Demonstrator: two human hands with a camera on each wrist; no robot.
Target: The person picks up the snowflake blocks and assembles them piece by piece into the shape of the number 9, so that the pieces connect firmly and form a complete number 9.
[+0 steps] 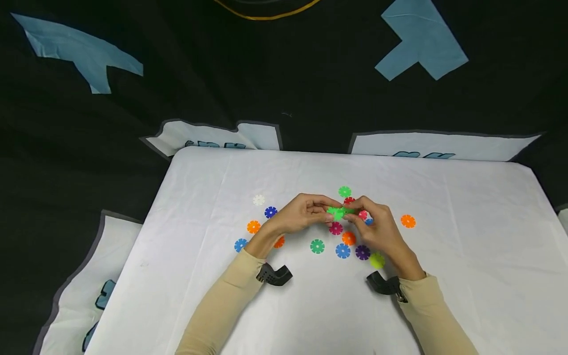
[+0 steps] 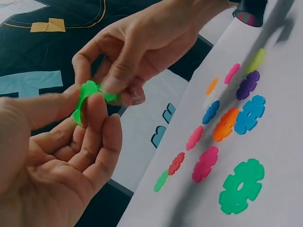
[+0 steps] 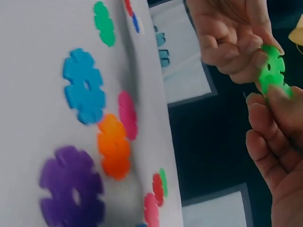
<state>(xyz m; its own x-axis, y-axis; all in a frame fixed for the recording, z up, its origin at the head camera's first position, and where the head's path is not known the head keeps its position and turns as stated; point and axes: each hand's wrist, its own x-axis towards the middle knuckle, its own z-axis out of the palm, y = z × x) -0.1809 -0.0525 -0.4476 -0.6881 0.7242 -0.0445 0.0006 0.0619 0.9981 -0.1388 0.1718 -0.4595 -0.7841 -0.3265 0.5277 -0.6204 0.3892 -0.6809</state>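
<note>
Over the middle of the white table, both hands meet at bright green notched plastic discs. My left hand [image 1: 301, 214] pinches one green disc [image 1: 336, 213] between thumb and fingers. A second green disc [image 2: 111, 97] is pinched by my right hand [image 1: 377, 224], its edge against the first one in the left wrist view. In the right wrist view the left hand's disc [image 3: 274, 66] shows its small centre hole, while fingertips hide part of where the two discs meet. Below the hands, a magenta disc [image 1: 336, 228] and an orange disc [image 1: 348, 238] lie flat on the table.
Several loose discs lie around the hands, among them a teal-green disc [image 1: 317, 246], a purple disc [image 1: 362, 252], a blue disc [image 1: 343, 251] and a white disc [image 1: 259, 199]. An orange disc [image 1: 408, 221] sits to the right. Beyond the table [image 1: 479, 236] hangs black cloth [image 1: 284, 88].
</note>
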